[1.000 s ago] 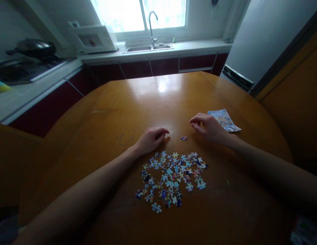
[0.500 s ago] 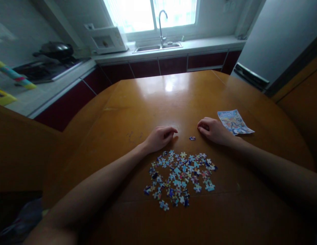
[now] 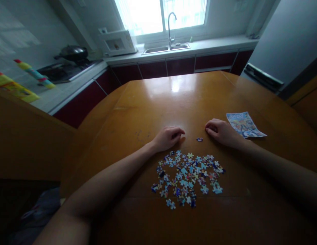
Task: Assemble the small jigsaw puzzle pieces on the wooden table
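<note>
My left hand (image 3: 169,138) rests on the wooden table with its fingers loosely curled and no object visible in it. Just in front of that forearm lies a loose spread of jigsaw puzzle pieces (image 3: 184,173), light blue, white and dark blue among them. Across from it, my right hand (image 3: 221,132) is also on the table, curled in a loose fist with nothing showing inside. A small joined bit of puzzle (image 3: 199,139) sits apart between the two hands, nearer the right one. Beside my right hand is a printed picture sheet (image 3: 245,124), its lower left corner close to the wrist.
The wooden table (image 3: 153,109) has a rounded edge. Beyond it are a counter with a sink (image 3: 155,50), a faucet (image 3: 169,30) and a white microwave (image 3: 119,43). A black pan (image 3: 73,52) stands on the stove at left, near yellow bottles (image 3: 14,88). A fridge (image 3: 283,44) is at right.
The whole view has shifted, so everything appears farther right, and more of the bottles at left shows. Both hands and the puzzle pieces keep the same places on the table.
</note>
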`<state>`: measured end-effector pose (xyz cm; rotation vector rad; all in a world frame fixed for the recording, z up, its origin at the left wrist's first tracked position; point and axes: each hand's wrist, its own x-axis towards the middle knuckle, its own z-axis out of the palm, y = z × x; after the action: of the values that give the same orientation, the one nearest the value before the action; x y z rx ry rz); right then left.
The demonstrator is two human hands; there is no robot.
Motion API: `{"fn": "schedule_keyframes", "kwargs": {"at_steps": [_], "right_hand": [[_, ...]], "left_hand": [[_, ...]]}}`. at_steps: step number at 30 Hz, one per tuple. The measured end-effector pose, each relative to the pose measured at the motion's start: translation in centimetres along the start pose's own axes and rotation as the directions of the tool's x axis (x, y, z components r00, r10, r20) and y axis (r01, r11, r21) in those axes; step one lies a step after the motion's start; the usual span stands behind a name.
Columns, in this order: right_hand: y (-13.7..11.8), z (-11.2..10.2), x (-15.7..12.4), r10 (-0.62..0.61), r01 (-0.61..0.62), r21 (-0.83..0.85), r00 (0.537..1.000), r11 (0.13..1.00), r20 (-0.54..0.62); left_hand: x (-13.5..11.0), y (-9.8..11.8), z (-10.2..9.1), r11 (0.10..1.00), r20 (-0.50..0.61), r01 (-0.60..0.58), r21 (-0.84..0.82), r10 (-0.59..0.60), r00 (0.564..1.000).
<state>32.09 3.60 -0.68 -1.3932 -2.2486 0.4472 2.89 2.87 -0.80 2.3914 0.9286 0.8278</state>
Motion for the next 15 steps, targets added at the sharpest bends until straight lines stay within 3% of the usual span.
{"fn": "schedule_keyframes", "kwargs": {"at_steps": [15], "right_hand": [[0.48, 0.3, 0.01, -0.009, 0.009, 0.009, 1.0, 1.0, -0.006]], "left_hand": [[0.04, 0.25, -0.09, 1.0, 0.008, -0.013, 0.013, 0.013, 1.0]]}}
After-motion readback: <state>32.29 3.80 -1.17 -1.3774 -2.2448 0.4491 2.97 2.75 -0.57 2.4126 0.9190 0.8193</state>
